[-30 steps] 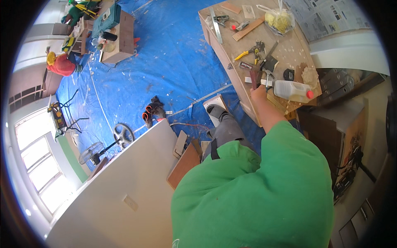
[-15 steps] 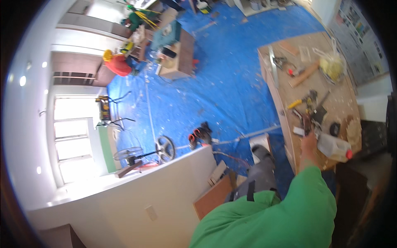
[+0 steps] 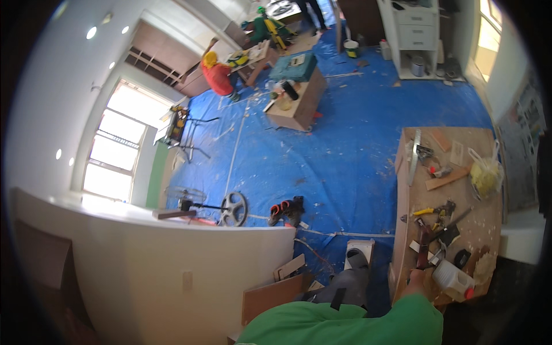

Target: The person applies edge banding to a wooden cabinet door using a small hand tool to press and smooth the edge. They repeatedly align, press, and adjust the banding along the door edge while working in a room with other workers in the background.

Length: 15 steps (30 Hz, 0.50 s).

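My right hand (image 3: 415, 280) is at the near left part of the wooden workbench (image 3: 454, 141), its fingers closed round the lower end of a hammer (image 3: 424, 247) with a reddish-brown handle. The hammer lies along the bench top with its head pointing away from me. Just right of the hand is a whitish plastic jug (image 3: 451, 277) with a red cap, tipped on its side. Beyond the hammer lie a yellow-handled tool (image 3: 425, 211) and a dark flat blade (image 3: 451, 233). A black roundish item (image 3: 462, 259) rests behind the jug. My left hand is out of view.
Blue sheeting (image 3: 345, 172) covers the floor. A low white wall (image 3: 155, 270) stands at my left, with a fan (image 3: 233, 208) behind it and dark boots (image 3: 286, 211) past its end. Another person in orange (image 3: 217, 77) works far left, near a wooden box (image 3: 299, 109).
The view has tilted up and turned, so the bench sits lower and more of the far room shows. My right hand remains at the hammer handle.
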Tool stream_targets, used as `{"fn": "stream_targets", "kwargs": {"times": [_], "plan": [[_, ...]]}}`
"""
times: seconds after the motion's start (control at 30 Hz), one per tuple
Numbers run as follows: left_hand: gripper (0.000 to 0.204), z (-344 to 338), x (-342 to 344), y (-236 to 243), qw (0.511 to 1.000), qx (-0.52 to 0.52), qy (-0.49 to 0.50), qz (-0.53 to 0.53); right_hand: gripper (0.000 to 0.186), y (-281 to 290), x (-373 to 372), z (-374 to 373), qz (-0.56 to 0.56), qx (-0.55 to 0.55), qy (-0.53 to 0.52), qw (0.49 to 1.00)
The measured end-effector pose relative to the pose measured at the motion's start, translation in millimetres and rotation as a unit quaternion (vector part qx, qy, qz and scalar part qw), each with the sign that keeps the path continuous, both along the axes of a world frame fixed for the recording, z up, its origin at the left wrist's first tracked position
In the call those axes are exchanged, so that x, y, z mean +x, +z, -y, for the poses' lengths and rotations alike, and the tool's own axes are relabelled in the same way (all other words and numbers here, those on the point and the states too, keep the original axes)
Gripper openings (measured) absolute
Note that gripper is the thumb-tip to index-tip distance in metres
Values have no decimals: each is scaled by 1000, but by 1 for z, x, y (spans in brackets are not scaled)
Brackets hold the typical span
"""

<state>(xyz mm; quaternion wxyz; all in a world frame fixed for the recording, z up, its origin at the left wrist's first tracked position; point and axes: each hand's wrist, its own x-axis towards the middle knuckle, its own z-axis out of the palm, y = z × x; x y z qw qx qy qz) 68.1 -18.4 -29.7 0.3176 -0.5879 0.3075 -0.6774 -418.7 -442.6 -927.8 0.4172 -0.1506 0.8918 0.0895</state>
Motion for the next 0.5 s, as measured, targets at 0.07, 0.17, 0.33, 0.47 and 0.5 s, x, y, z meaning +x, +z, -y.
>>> {"fn": "stream_targets", "kwargs": {"times": [0.07,0.17,0.33,0.47,0.5], "plan": [[34,-30,8,8,997,52,-1,-50,27,1,-13,-8,106,-32,-122,986],[33,-69,8,14,963,-181,145,-138,17,9,-38,-16,354,-179,-250,883],[34,-84,8,-5,970,-139,173,-101,9,16,-45,16,232,-195,-254,918],[33,-65,3,-12,967,-193,107,-125,9,38,-35,36,180,-217,-255,925],[33,-60,1,-11,966,-203,87,-133,10,44,-30,41,138,-238,-254,927]]}}
